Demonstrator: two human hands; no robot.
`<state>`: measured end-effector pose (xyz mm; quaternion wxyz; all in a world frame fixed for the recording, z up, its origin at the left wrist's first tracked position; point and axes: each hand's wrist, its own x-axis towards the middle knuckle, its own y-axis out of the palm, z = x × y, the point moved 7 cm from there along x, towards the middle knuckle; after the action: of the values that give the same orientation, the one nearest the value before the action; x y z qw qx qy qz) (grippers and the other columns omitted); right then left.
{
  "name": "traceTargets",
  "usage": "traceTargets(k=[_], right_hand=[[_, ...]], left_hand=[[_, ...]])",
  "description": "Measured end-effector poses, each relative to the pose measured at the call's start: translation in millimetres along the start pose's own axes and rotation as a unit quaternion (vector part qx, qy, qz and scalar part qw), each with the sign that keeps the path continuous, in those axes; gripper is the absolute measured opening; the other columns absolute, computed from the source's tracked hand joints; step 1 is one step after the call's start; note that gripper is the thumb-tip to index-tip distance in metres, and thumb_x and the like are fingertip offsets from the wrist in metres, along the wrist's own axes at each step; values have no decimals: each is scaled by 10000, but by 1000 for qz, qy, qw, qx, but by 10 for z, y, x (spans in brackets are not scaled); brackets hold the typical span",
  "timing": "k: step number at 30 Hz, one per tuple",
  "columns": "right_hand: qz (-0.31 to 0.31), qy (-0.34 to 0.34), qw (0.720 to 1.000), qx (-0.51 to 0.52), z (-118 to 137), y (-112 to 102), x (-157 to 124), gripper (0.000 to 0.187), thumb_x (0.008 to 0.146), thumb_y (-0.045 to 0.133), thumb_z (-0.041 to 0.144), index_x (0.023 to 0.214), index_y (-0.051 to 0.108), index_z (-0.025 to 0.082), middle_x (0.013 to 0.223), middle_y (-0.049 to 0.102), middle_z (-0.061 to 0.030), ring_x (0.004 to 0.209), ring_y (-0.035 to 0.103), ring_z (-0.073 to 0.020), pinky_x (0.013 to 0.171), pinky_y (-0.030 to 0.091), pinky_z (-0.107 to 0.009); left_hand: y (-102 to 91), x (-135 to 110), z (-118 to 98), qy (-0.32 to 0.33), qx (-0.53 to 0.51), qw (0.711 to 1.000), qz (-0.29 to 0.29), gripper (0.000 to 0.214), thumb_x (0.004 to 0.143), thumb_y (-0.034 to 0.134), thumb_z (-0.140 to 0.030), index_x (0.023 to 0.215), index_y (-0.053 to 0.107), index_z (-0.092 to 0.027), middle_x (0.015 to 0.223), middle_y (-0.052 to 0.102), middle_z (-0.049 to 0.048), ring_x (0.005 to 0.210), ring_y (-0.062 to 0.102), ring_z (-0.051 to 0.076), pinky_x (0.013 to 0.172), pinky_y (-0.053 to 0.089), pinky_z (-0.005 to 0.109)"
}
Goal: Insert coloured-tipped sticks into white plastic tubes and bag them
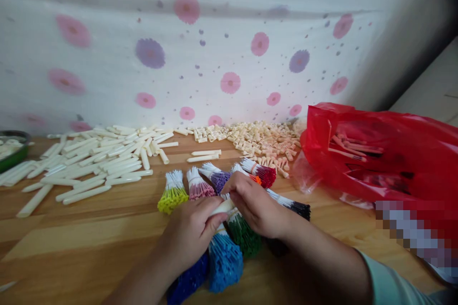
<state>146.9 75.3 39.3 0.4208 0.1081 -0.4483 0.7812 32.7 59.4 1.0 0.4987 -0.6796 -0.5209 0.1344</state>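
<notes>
A cream-white pen barrel (223,208) is pinched between thumb and fingers of my left hand (189,231). My right hand (263,207) is closed at the barrel's far end, its fingertips bent down; what they hold is hidden. Under and around both hands lie rubber-banded bundles of thin pen refills with coloured ends: light blue (225,259), dark blue (189,279), green (245,233) and black (298,208). Just beyond the hands stand yellow (173,195), pink (200,187), purple (219,178) and dark red (265,174) bundles. An orange one is mostly covered by my right hand.
White pen barrels (107,162) are heaped at the left, with two more (203,155) lying apart. Small cream pen parts (263,138) are piled at the back. A red plastic bag (393,152) with pieces inside stands right. A green-rimmed bowl (16,157) sits far left.
</notes>
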Motion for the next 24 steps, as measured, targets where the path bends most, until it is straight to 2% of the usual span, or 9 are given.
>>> traceTargets(k=[4, 7, 9, 10, 12, 14, 19, 24], right_hand=[[-9, 35, 999, 32, -76, -5, -6, 116, 904, 387, 137, 973, 468, 185, 895, 494, -49, 829, 477, -169, 745, 438, -313], [6, 90, 988, 128, -188, -19, -30, 151, 946, 389, 263, 1052, 464, 188, 851, 511, -32, 763, 502, -154, 681, 451, -289], [-36, 113, 970, 211, -248, -87, -47, 239, 965, 359, 356, 1073, 493, 191, 869, 545, -38, 796, 539, -160, 722, 464, -306], [-68, 119, 959, 249, -271, -125, -57, 280, 968, 348, 389, 1071, 518, 192, 919, 564, -50, 871, 554, -173, 795, 459, -332], [-113, 119, 943, 289, -278, -154, -73, 332, 967, 346, 423, 1084, 555, 195, 1058, 576, -71, 1048, 533, -201, 945, 400, -380], [-111, 116, 941, 299, -245, -105, -75, 357, 965, 354, 430, 1150, 549, 196, 1161, 561, -83, 1151, 492, -216, 1026, 338, -406], [-105, 94, 935, 326, -197, 11, -79, 404, 962, 351, 454, 1242, 492, 200, 1206, 549, -92, 1190, 479, -219, 1048, 334, -426], [-128, 94, 915, 371, -284, 70, -99, 388, 959, 359, 453, 1215, 496, 197, 1176, 569, -94, 1174, 495, -221, 1045, 335, -451]], left_hand=[[-6, 26, -24, -19, -4, 1000, 7, 187, 896, 460, -280, 874, 625, -194, 794, 678, 29, 730, 622, 180, 642, 430, 255], [19, 31, -54, -37, -25, 998, 35, 219, 908, 440, -304, 804, 601, -196, 733, 655, 4, 665, 599, 153, 592, 395, 230], [60, 21, -97, -38, -33, 997, 61, 261, 912, 438, -328, 728, 567, -194, 669, 624, -17, 610, 576, 134, 558, 363, 220], [86, 14, -125, -34, -34, 996, 73, 276, 910, 445, -336, 700, 550, -192, 644, 608, -24, 597, 568, 129, 552, 350, 218], [140, -5, -183, -19, -31, 995, 94, 281, 906, 457, -339, 680, 535, -192, 630, 594, -29, 602, 568, 129, 561, 340, 221], [182, -20, -211, -11, -22, 994, 103, 268, 903, 462, -339, 693, 544, -195, 646, 602, -23, 625, 576, 138, 577, 340, 229], [213, -29, -190, -19, -5, 995, 99, 237, 895, 477, -323, 715, 563, -194, 683, 627, -8, 652, 585, 152, 589, 344, 238], [184, -25, -231, -1, 5, 994, 112, 267, 901, 464, -320, 692, 566, -189, 658, 620, -4, 628, 578, 150, 581, 340, 243]])
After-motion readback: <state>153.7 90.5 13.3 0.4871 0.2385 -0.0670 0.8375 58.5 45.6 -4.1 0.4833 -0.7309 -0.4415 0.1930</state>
